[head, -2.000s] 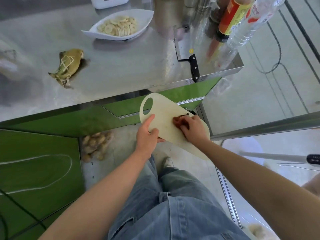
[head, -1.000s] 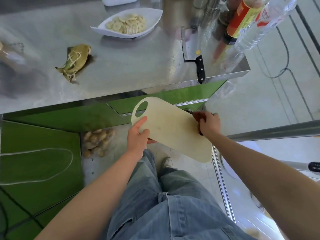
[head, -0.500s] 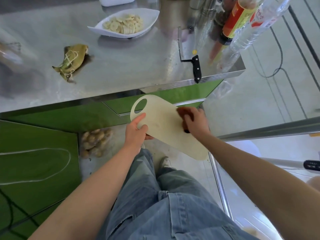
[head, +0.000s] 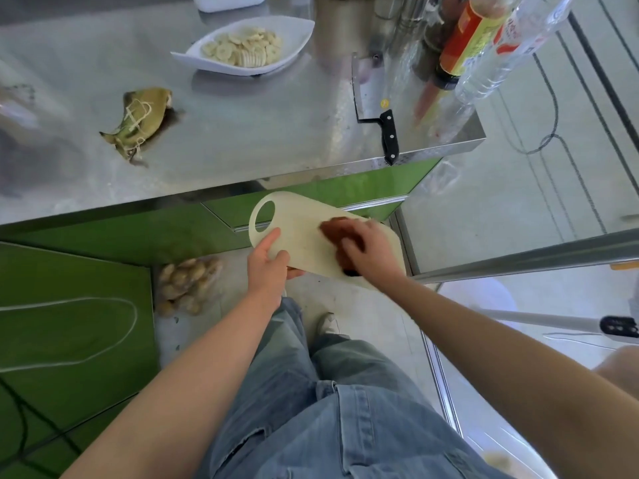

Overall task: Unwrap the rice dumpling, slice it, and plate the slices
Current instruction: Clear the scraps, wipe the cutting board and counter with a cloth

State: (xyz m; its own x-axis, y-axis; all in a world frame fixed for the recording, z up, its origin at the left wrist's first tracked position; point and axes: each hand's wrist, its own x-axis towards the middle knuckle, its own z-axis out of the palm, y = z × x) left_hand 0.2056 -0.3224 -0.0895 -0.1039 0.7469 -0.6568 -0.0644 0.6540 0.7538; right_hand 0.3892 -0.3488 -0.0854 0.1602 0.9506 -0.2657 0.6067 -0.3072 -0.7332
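Observation:
A leaf-wrapped rice dumpling (head: 140,121) tied with white string lies on the steel counter (head: 242,133) at the left. A cleaver (head: 375,102) with a black handle rests near the counter's right front edge. Below the counter edge, my left hand (head: 268,262) grips a cream cutting board (head: 304,236) by its near edge, beside the handle hole. My right hand (head: 371,252) presses a reddish-brown cloth or sponge (head: 340,235) onto the board's surface. The board is held tilted in the air over the floor.
A white dish of banana slices (head: 242,46) sits at the counter's back. Sauce and water bottles (head: 484,46) stand at the right rear. A bag of small potatoes (head: 186,283) lies on the floor under the counter. Green cabinet fronts (head: 103,236) face me.
My right hand has swept the reddish cloth back and forth over the board, out to its right edge and back to the middle. My left hand has kept its hold.

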